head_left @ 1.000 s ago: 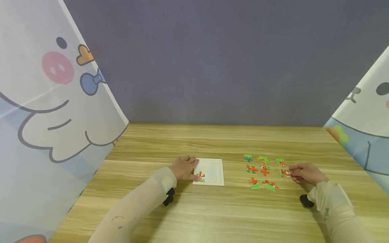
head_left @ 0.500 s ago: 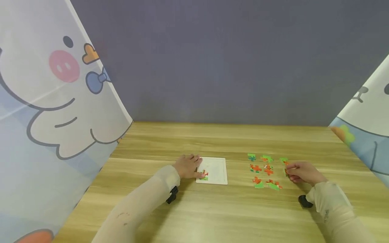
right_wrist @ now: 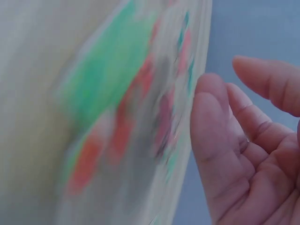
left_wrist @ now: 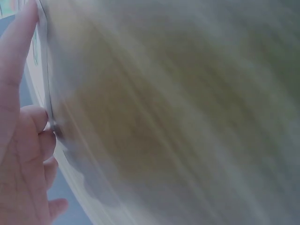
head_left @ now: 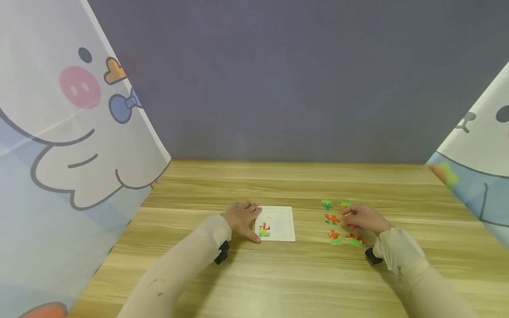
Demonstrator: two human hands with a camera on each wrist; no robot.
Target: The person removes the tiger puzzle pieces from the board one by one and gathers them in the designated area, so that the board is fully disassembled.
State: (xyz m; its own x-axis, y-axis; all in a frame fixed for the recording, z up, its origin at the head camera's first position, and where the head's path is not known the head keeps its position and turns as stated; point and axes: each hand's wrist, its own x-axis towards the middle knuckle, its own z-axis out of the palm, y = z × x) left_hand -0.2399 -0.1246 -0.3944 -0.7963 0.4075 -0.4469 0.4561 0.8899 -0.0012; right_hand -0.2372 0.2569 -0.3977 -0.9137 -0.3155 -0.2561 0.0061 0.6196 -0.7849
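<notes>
My left hand rests with spread fingers at the left edge of a white puzzle tray. Its thumb lies by the tray's lower left corner, beside a green and red puzzle piece inside. To the right, my right hand is over the loose pieces, thumb and fingers drawn together. A pale edge shows between its fingertips, apparently a puzzle piece, mostly hidden. In the right wrist view the curled right hand is near blurred green and orange pieces; the pinched piece is not clearly visible there.
Loose pieces lie on the wooden table: a green-teal one, an orange one, an orange-green one and another at lower right. A grey wall stands behind, with cartoon curtains at both sides.
My right hand has moved left from the rightmost pieces to over the middle ones. My left thumb has slid down off the piece in the tray, which now shows more fully.
</notes>
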